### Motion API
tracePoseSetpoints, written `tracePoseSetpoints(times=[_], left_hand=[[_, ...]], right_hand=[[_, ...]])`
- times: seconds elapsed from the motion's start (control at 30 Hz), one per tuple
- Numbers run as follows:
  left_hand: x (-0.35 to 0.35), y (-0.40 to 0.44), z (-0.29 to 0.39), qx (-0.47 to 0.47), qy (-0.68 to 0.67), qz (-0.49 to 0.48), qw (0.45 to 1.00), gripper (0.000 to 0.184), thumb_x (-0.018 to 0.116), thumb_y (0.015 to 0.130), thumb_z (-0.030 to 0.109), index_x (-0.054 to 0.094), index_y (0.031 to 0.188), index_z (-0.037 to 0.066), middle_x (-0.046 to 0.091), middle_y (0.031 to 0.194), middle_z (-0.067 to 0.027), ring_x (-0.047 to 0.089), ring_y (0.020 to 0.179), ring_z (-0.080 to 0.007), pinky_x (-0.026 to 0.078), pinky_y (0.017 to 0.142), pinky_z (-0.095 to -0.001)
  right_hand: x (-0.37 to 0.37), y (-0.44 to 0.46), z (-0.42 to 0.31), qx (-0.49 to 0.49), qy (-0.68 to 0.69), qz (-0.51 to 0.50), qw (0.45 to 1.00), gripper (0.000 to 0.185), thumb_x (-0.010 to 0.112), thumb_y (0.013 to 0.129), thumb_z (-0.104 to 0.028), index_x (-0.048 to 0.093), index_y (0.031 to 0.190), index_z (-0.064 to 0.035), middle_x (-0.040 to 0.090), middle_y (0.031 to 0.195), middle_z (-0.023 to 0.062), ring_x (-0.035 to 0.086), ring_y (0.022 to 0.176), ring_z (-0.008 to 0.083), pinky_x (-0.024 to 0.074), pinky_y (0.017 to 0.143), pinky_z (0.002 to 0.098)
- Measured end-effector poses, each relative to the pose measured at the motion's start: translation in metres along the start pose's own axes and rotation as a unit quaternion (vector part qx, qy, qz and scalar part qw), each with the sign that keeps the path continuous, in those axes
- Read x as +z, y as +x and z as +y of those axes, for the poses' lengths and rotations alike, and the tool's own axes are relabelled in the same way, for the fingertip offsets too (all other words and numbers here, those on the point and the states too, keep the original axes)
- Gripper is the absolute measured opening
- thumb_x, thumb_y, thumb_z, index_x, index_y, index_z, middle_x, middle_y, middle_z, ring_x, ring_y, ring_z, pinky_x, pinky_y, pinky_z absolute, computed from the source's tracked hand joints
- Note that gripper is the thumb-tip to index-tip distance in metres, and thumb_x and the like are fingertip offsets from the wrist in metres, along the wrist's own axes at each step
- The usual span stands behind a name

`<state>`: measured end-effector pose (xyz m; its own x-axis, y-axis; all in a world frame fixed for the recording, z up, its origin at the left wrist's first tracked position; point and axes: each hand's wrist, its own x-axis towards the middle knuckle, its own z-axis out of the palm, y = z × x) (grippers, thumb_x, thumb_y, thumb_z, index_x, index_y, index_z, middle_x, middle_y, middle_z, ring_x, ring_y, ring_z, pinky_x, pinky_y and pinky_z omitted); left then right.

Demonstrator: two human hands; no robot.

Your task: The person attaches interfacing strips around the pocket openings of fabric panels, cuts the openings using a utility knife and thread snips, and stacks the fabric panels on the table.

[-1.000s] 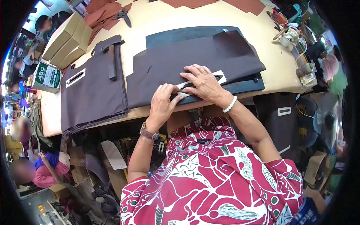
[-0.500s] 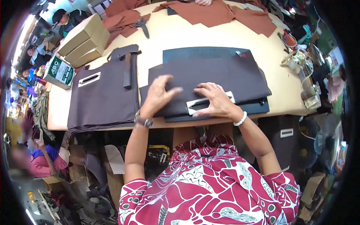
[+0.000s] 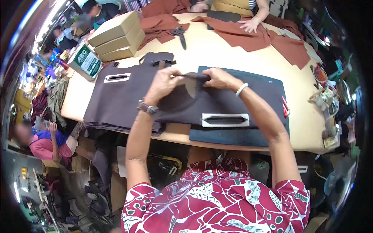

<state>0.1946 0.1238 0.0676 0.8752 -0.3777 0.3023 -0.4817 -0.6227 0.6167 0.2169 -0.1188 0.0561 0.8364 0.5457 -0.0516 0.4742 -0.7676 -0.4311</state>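
A dark brown fabric piece (image 3: 180,114) with a white-framed slit (image 3: 225,120) is partly lifted in front of me. My left hand (image 3: 165,82) is closed, pinching its raised far edge. Farther right along that edge, my right hand (image 3: 220,79) grips the cloth between thumb and fingers. Between the two hands the cloth bows into a loop. Its near right part lies over a dark blue board (image 3: 229,137). To the left, a stack of similar dark pieces (image 3: 112,101) shows another white-framed slit (image 3: 117,77); the held piece overlaps its right side.
Scissors (image 3: 180,36) lie near rust-brown cloth (image 3: 233,33) at the table's far side, where another person's hand (image 3: 250,25) rests. A small red-handled tool (image 3: 286,107) sits on the board's right. Cardboard boxes (image 3: 116,37) and an ABC carton (image 3: 86,61) stand far left.
My hands have gone from resting flat over the cloth to gripping its far edge and raising it. The piece has shifted left toward the stack, and the view has turned.
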Motion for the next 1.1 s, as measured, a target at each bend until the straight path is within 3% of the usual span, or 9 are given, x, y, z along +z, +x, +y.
tracePoseSetpoints(times=[0.1, 0.33, 0.47, 0.6, 0.7, 0.83, 0.9, 1.03, 1.1], left_hand=[[-0.072, -0.005, -0.031, 0.030, 0.114, 0.052, 0.992, 0.021, 0.069, 0.078, 0.016, 0.068, 0.090, -0.001, 0.067, 0.084, -0.0122, 0.063, 0.079, -0.0202, 0.049, 0.073, -0.0321], [-0.189, 0.022, -0.100, -0.169, 0.307, 0.111, 0.930, 0.025, 0.068, 0.076, 0.031, 0.073, 0.090, 0.011, 0.067, 0.091, -0.0140, 0.064, 0.085, -0.0277, 0.048, 0.078, -0.0373], [-0.211, 0.066, -0.125, -0.182, 0.337, 0.201, 0.901, 0.024, 0.062, 0.080, 0.032, 0.072, 0.085, 0.011, 0.067, 0.092, -0.0171, 0.064, 0.087, -0.0327, 0.049, 0.079, -0.0412], [-0.247, 0.127, -0.148, -0.160, 0.332, 0.373, 0.851, 0.035, 0.058, 0.082, 0.038, 0.070, 0.090, 0.007, 0.067, 0.093, -0.0197, 0.064, 0.091, -0.0354, 0.048, 0.081, -0.0435], [-0.277, 0.133, -0.124, -0.136, 0.218, 0.498, 0.828, 0.054, 0.065, 0.075, 0.052, 0.068, 0.087, -0.001, 0.068, 0.082, -0.0184, 0.066, 0.079, -0.0295, 0.051, 0.071, -0.0386], [-0.269, 0.093, -0.092, -0.014, -0.230, 0.600, 0.766, 0.016, 0.072, 0.072, 0.007, 0.064, 0.080, -0.004, 0.064, 0.074, -0.0070, 0.058, 0.060, -0.0117, 0.047, 0.055, -0.0232], [-0.279, 0.069, -0.129, -0.028, -0.219, 0.596, 0.772, 0.012, 0.066, 0.070, -0.003, 0.065, 0.082, -0.004, 0.063, 0.076, -0.0059, 0.058, 0.064, -0.0114, 0.046, 0.059, -0.0223], [-0.263, 0.007, -0.164, -0.073, -0.152, 0.588, 0.791, 0.031, 0.053, 0.075, -0.003, 0.067, 0.102, 0.000, 0.063, 0.079, -0.0035, 0.051, 0.062, -0.0069, 0.042, 0.056, -0.0223], [-0.257, -0.020, -0.178, -0.163, -0.148, 0.590, 0.776, 0.036, 0.052, 0.076, -0.003, 0.064, 0.110, -0.001, 0.062, 0.079, -0.0035, 0.049, 0.060, -0.0059, 0.040, 0.054, -0.0220]], right_hand=[[-0.032, 0.013, 0.024, 0.017, -0.043, -0.066, 0.997, 0.035, 0.066, 0.070, -0.021, 0.063, 0.096, 0.0029, 0.064, 0.085, 0.0255, 0.063, 0.080, 0.0365, 0.0500, 0.072, 0.0408], [-0.106, 0.047, 0.057, 0.077, -0.060, 0.006, 0.995, 0.033, 0.067, 0.062, -0.013, 0.067, 0.092, -0.0007, 0.066, 0.079, 0.0203, 0.064, 0.074, 0.0320, 0.0495, 0.072, 0.0381], [-0.118, 0.099, 0.064, 0.129, -0.124, 0.167, 0.970, 0.030, 0.055, 0.071, -0.010, 0.066, 0.098, -0.0016, 0.067, 0.086, 0.0205, 0.065, 0.086, 0.0313, 0.0493, 0.078, 0.0395], [-0.149, 0.137, 0.056, 0.185, 0.033, 0.219, 0.958, 0.030, 0.043, 0.079, -0.015, 0.060, 0.098, 0.0013, 0.066, 0.079, 0.0235, 0.067, 0.069, 0.0325, 0.0511, 0.063, 0.0421], [-0.142, 0.166, 0.074, -0.020, 0.154, 0.462, 0.873, 0.045, 0.042, 0.080, -0.011, 0.050, 0.123, -0.0004, 0.065, 0.095, 0.0213, 0.063, 0.091, 0.0287, 0.0474, 0.080, 0.0340], [-0.125, 0.140, 0.018, -0.135, 0.285, 0.466, 0.827, 0.047, 0.051, 0.079, -0.011, 0.052, 0.125, -0.0008, 0.057, 0.121, 0.0154, 0.054, 0.107, 0.0183, 0.0389, 0.093, 0.0254], [-0.106, 0.122, -0.010, -0.145, 0.269, 0.435, 0.847, 0.044, 0.056, 0.081, -0.013, 0.054, 0.122, 0.0016, 0.057, 0.121, 0.0133, 0.052, 0.109, 0.0166, 0.0375, 0.095, 0.0257], [-0.050, 0.114, -0.036, -0.190, 0.564, 0.308, 0.742, 0.040, 0.059, 0.088, -0.025, 0.059, 0.118, 0.0023, 0.059, 0.117, 0.0104, 0.053, 0.107, 0.0141, 0.0404, 0.093, 0.0252], [-0.027, 0.104, -0.060, -0.077, 0.618, 0.304, 0.721, 0.033, 0.057, 0.090, -0.023, 0.064, 0.110, 0.0017, 0.063, 0.108, 0.0084, 0.056, 0.100, 0.0124, 0.0419, 0.090, 0.0248]])
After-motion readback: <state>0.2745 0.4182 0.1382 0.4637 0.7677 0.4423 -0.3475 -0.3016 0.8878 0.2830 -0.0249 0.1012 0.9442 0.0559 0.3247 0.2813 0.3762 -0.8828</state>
